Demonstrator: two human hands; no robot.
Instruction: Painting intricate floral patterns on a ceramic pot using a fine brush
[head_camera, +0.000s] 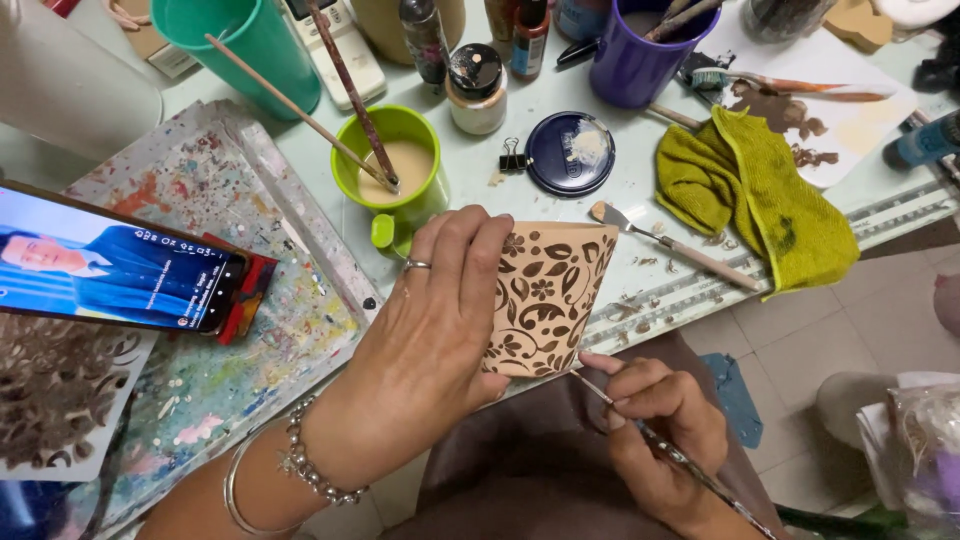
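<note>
My left hand (425, 345), with a ring and bracelets, grips a tan clay pot (553, 295) painted with dark brown leaves and flowers, holding it tilted over the table's front edge. My right hand (660, 430) pinches a thin paintbrush (600, 393) whose tip touches the pot's lower right side. A lime green mug (405, 165) of beige paint with two brushes in it stands just behind the pot.
A phone (115, 265) playing video lies on a paint-splattered board (250, 300) at left. A palette knife (670, 245), a yellow-green cloth (760, 195), a round blue lid (570, 152), a purple cup (640, 50), a teal cup (255, 45) and paint bottles crowd the table.
</note>
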